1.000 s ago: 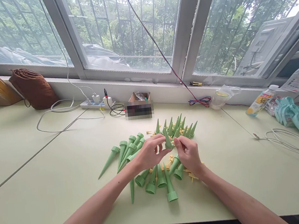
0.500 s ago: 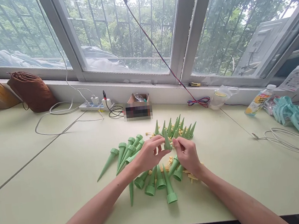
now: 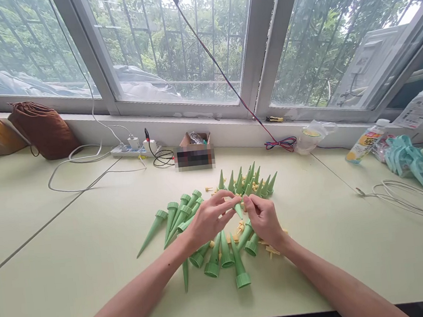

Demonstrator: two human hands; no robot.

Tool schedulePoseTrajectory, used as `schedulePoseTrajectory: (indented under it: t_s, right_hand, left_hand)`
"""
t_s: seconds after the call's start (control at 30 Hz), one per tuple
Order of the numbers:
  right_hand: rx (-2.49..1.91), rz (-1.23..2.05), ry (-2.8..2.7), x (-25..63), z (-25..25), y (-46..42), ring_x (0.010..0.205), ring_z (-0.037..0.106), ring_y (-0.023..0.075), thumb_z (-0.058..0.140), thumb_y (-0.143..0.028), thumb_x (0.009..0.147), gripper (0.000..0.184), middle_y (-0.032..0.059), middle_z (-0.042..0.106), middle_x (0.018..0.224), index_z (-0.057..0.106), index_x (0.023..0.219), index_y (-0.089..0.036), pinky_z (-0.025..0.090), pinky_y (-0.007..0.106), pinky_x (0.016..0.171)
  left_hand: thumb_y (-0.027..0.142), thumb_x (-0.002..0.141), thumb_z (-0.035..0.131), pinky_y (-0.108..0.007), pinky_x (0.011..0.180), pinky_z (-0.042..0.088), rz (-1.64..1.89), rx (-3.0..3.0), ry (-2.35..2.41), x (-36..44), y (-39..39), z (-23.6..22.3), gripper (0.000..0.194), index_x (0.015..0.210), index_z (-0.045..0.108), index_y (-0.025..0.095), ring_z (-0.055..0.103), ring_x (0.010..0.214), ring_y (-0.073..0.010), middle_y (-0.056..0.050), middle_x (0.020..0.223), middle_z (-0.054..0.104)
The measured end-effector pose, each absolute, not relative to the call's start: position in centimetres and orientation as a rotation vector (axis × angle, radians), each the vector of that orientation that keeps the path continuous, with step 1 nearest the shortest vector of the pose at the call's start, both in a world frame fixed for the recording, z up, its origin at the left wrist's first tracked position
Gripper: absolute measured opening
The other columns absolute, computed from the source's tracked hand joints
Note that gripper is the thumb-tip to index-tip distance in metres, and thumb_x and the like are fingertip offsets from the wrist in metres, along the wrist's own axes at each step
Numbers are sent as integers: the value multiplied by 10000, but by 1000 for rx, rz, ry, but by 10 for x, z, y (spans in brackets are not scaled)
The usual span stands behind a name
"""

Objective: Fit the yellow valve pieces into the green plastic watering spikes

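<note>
My left hand (image 3: 210, 219) is closed round a green plastic cone spike (image 3: 237, 208), whose tip now points down between my two hands. My right hand (image 3: 264, 219) is pinched just right of it, on something too small to make out. Several green cone spikes (image 3: 177, 214) lie flat in a row to the left. More lie in front of my hands (image 3: 225, 258). A cluster of upright green cones (image 3: 250, 182) stands just behind my hands. Small yellow parts (image 3: 241, 226) are scattered among them on the pale table (image 3: 74, 253).
A power strip (image 3: 129, 148) with white cables sits near the window sill, beside a small cardboard box (image 3: 194, 150). A brown pouch (image 3: 44, 129) lies far left. Turquoise plastic parts (image 3: 420, 164) and a white cable (image 3: 408, 196) lie at the right. A drink bottle (image 3: 366, 142) lies nearby.
The cone in my left hand has turned over: it stood tip up before, now its tip points down. Both hands stay in the same spot.
</note>
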State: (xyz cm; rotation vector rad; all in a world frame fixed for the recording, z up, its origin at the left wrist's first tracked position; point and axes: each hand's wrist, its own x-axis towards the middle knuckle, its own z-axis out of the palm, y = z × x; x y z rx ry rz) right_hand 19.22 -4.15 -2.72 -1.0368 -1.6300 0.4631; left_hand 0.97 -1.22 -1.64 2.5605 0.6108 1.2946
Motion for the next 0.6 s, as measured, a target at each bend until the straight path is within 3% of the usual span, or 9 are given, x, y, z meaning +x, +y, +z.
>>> schedulePoseTrajectory:
  t_s: [0.13, 0.3, 0.4, 0.5, 0.6]
  right_hand:
    - [-1037, 481, -1614, 191, -27, -41, 501, 265, 92, 440, -385, 1004, 430, -60, 316, 546, 388, 620, -200, 244, 248, 469]
    - [-1044, 407, -1574, 193, -25, -41, 500, 292, 94, 449, -394, 1003, 414, -57, 342, 548, 433, 640, -195, 268, 243, 478]
    - [-1050, 367, -1526, 195, -24, -41, 494, 303, 94, 445, -380, 1006, 402, -57, 347, 549, 410, 647, -202, 274, 238, 474]
    - [-1036, 343, -1538, 195, -24, -41, 496, 320, 96, 442, -359, 1008, 382, -55, 363, 557, 428, 661, -200, 284, 236, 480]
    - [-1012, 328, -1581, 194, -24, -42, 506, 341, 97, 445, -343, 1007, 363, -50, 383, 569, 476, 679, -191, 303, 235, 493]
  left_hand:
    - [90, 899, 510, -229, 611, 520, 1262, 2474, 708, 11, -13, -15, 333, 1164, 652, 233, 588, 697, -86, -76, 1104, 597]
    - [180, 861, 580, -194, 520, 506, 1125, 2180, 892, 14, -16, -4, 363, 1220, 579, 230, 597, 672, -75, -86, 1201, 547]
    - [330, 902, 588, -195, 514, 497, 1095, 1935, 972, 15, -16, 5, 203, 1028, 602, 171, 600, 669, -102, -56, 977, 619]
    - [491, 944, 500, -182, 442, 423, 918, 1764, 932, 14, -15, 10, 398, 803, 613, 136, 550, 546, -92, -32, 740, 621]
    - [591, 932, 457, -178, 378, 320, 698, 1661, 863, 13, -16, 10, 536, 730, 626, 124, 489, 448, -72, -43, 699, 644]
